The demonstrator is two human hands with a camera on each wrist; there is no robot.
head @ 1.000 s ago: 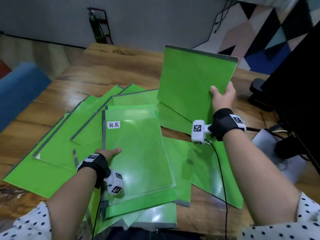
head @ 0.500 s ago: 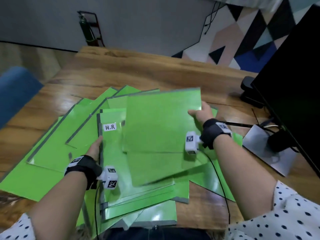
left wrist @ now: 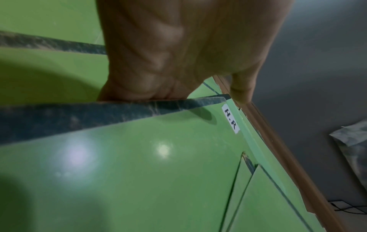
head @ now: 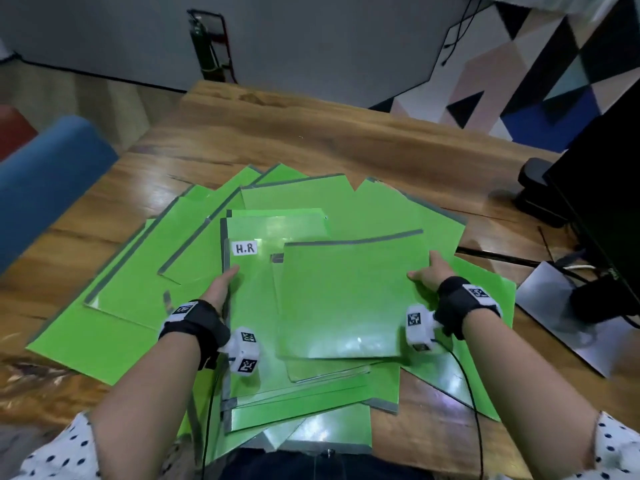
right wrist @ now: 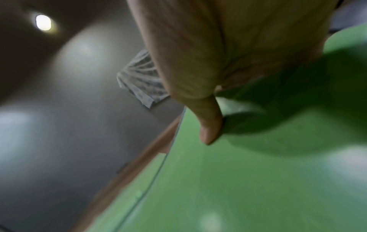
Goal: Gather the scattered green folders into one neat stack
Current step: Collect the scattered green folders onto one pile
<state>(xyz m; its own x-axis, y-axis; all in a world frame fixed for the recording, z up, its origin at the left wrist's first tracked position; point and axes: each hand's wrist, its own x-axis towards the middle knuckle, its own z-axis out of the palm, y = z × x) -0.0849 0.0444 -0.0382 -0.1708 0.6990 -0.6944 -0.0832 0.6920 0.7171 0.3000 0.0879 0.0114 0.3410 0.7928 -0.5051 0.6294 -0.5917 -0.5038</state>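
Both my bare forearms (head: 138, 393) reach forward, wrists (head: 453, 303) black-banded. My left grip (head: 221, 289) stands on edge, thumb (head: 232, 271) straight ahead, fingers hidden. My right grip (head: 429, 275) pinches a folder (head: 346, 299) to its left, thumb on top, fingers mostly hidden at its edge.

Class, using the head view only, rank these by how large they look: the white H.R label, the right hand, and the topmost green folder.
Largest to smallest:
1. topmost green folder
2. right hand
3. H.R label

wooden table (head: 311, 140), grey wall (head: 329, 39) behind, blue chair (head: 52, 164) at left.
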